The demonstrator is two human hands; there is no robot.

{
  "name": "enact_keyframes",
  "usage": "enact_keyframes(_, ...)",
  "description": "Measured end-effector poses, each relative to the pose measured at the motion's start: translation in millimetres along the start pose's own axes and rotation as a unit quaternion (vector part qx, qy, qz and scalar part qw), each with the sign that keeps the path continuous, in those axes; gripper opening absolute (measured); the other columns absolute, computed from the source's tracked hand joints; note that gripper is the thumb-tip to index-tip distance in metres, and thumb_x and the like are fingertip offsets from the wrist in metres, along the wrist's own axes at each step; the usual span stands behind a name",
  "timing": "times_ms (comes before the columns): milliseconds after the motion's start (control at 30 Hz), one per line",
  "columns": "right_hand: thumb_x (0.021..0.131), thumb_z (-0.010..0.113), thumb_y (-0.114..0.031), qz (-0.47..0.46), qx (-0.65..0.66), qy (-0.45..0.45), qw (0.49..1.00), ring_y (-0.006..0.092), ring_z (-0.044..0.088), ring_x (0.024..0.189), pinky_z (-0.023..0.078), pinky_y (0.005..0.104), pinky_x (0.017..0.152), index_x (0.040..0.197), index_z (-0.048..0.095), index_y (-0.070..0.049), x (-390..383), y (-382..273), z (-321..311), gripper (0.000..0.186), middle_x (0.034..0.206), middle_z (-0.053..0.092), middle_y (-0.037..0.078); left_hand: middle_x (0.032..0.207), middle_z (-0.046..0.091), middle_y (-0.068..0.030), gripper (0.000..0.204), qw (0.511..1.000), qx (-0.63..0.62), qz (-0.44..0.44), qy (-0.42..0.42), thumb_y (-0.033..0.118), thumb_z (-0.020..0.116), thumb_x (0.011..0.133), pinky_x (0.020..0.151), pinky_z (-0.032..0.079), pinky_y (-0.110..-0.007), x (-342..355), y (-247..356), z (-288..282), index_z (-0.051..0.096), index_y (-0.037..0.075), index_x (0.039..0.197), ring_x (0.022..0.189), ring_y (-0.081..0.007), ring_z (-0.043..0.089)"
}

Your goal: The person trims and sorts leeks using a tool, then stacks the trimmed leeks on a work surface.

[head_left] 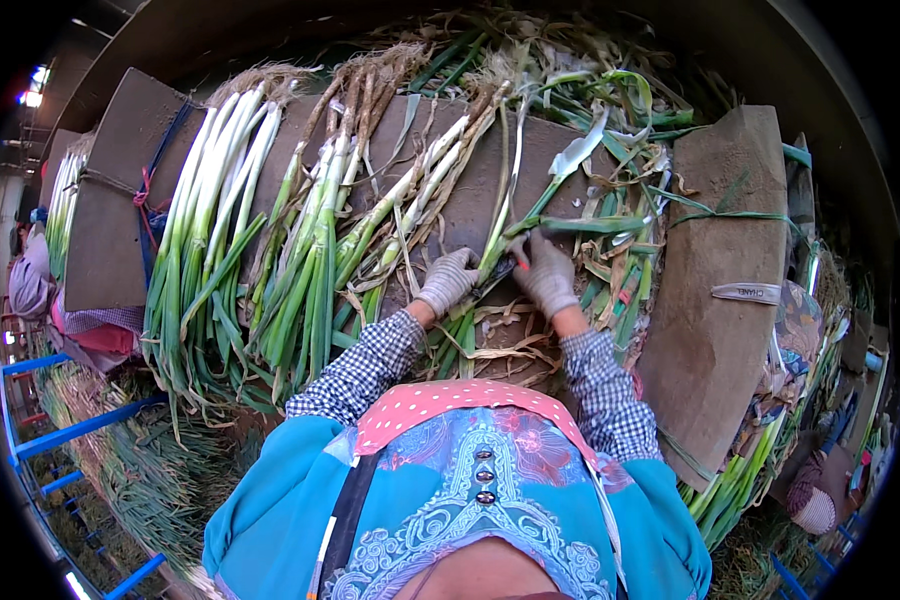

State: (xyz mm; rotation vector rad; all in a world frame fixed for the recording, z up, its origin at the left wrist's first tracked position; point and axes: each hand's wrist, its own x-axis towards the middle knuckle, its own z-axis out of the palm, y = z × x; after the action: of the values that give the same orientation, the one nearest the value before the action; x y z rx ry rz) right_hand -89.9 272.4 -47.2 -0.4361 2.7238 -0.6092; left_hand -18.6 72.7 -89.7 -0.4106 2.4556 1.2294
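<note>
My gloved left hand grips a green onion stalk near the middle of the board. My gloved right hand is closed at the same stalk, just right of my left, around a small dark item with an orange bit, too hidden to name. Cut-looking green leaves cross above it. Left of my hands lie trimmed white-stemmed onions and untrimmed ones with brown dry skins. Peeled leaves and dry skins lie to my right.
Tied cardboard panels flank the board at both sides. Onion waste is heaped along the far curved rim. A blue metal rail and piles of greens are at the lower left. Other people sit at both sides among more onions.
</note>
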Motion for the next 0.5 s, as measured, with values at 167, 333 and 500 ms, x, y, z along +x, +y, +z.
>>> enact_keyframes(167,0.089,0.060,-0.039,0.053,-0.057,-0.044,0.996,0.0374,0.067,0.099,0.054,0.0450,0.084,0.110,0.068,-0.009,73.4,19.9,-5.6,0.037,0.106,0.070,0.020,0.095,0.069,-0.0213,0.039,0.997,0.068,0.022,-0.022,0.031,0.068,0.079,0.081,0.052,-0.043,-24.2,-3.3,-3.6,0.066,0.004,0.107,0.088,-0.0360,0.068)
enact_keyframes(333,0.083,0.065,-0.039,0.081,-0.053,0.058,0.994,0.0380,0.067,0.097,0.052,0.0469,0.084,0.118,0.058,-0.009,95.0,39.6,-29.8,0.047,0.105,0.069,0.020,0.093,0.069,-0.0139,0.031,0.949,-0.282,-0.133,-0.054,0.012,0.071,0.076,0.077,0.056,-0.033,-46.9,5.0,-27.3,0.066,0.003,0.105,0.078,-0.0288,0.067)
enact_keyframes(500,0.073,0.074,-0.029,-0.009,0.054,0.113,0.992,0.0402,0.065,0.092,0.051,0.0489,0.080,0.129,0.053,-0.011,-12.3,14.2,-31.1,0.063,0.099,0.066,0.019,0.116,0.062,-0.0131,0.058,0.949,-0.313,0.018,0.027,0.028,0.070,0.084,0.096,0.046,-0.039,31.6,93.8,-140.0,0.052,0.001,0.132,0.107,-0.0232,0.058)
